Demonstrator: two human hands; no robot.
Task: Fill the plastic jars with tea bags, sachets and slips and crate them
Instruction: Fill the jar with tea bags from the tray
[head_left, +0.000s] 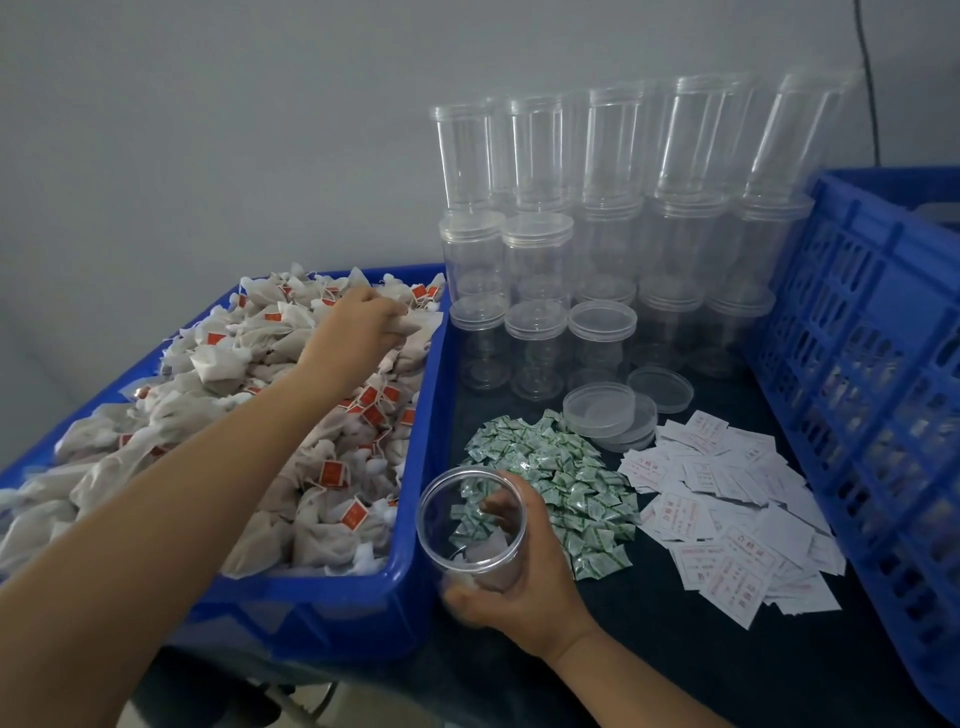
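Two bare hands work over a dark tabletop (649, 649). At the far end of the blue bin (332, 597), the left hand (353, 325) reaches over the heaped tea bags (218, 415), its fingers curled down around one tea bag (410, 325) near the bin's far right corner. The right hand (524, 587) grips an open clear plastic jar (470, 519), lidless and tilted toward the camera, just beside the bin's right wall; the fingers wrap round its side and show through the plastic. Something pale lies in the jar's bottom, though what it is cannot be made out. Just right of the jar lies a pile of green-and-white sachets (566, 478), and beyond them a spread of white slips with red print (727, 519). Loose clear lids (608, 410) sit behind the sachets. Stacked empty jars (597, 234), some capped, stand against the wall. A blue slotted crate (872, 364) stands at the right edge.
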